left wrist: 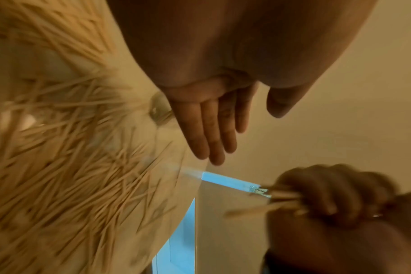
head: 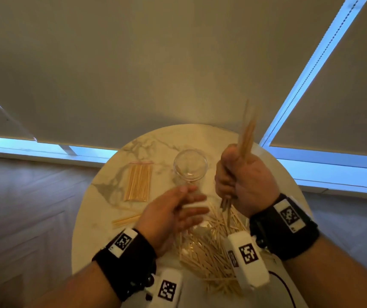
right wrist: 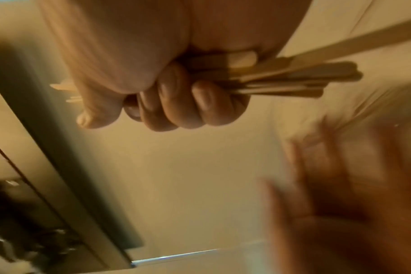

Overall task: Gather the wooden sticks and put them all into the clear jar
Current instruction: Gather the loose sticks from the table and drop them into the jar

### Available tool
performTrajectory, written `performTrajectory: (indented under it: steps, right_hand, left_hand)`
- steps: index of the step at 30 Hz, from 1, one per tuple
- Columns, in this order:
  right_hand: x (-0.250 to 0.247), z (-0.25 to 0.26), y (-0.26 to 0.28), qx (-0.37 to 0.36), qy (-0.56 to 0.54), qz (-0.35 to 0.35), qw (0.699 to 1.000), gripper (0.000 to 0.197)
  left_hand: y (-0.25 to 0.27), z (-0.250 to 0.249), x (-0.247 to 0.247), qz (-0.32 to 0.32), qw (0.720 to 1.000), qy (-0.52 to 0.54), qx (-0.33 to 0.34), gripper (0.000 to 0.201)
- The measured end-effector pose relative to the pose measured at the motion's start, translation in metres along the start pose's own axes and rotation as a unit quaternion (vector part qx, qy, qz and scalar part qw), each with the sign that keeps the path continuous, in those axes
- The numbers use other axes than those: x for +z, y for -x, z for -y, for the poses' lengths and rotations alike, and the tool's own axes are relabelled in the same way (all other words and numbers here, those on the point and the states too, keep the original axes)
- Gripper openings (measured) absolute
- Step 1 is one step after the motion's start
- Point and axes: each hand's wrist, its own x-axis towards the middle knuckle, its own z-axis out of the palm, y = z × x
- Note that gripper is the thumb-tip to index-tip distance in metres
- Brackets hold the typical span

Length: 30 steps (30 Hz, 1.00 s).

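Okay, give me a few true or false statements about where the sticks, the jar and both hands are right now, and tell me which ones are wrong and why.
1. The right hand grips a bundle of sticks. True.
2. The left hand holds the clear jar. False: it is open, fingers straight, holding nothing.
3. The jar is packed full of sticks. False: it looks nearly empty.
4. A loose pile of sticks lies on the table near the person. True.
5. A bagged pack of sticks lies left of the jar. True.
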Motion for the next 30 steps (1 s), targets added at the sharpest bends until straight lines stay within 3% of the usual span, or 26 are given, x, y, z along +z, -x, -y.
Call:
performTrajectory:
  steps: [2,4,9,11,16,21,27,30]
  right_hand:
    - [0.012,0.014,-0.007,-0.042,-0.038,0.045,0.997,0.052]
    - [0.024,0.021,-0.01,-0.075,-0.054,0.082,0.992,0.049]
    - [0.045,0.01,-0.008,-0.103,-0.044,0.108,0.988,0.044]
    - [0.045,0.005,-0.006,-0.097,-0.011,0.109,0.989,0.042]
    - [0.042,-0.003,-0.005,-0.126,0.051,0.124,0.983,0.018]
    - [0.046,-0.008,-0.001,-0.105,0.065,0.105,0.987,0.038]
    - [0.048,-0.019,-0.004,-0.087,0.064,0.049,0.993,0.064]
    - [0.047,-0.027,-0.01,-0.068,0.12,0.037,0.99,0.061]
  left_hand:
    - [0.005,0.012,0.006,0.032,0.995,0.059,-0.077,0.049]
    - [0.006,0.015,0.013,0.053,0.983,0.14,-0.104,0.059]
    - [-0.004,0.015,0.026,0.05,0.963,0.249,-0.092,0.055]
    - [-0.007,0.013,0.028,0.06,0.963,0.251,-0.075,0.045]
    - [-0.009,0.011,0.021,0.093,0.965,0.242,-0.02,0.047]
    - [-0.013,0.014,0.014,0.13,0.965,0.227,-0.033,0.027]
    - [-0.014,0.024,0.008,0.123,0.97,0.154,-0.141,0.061]
    - [-0.014,0.02,0.006,0.104,0.971,0.151,-0.156,0.044]
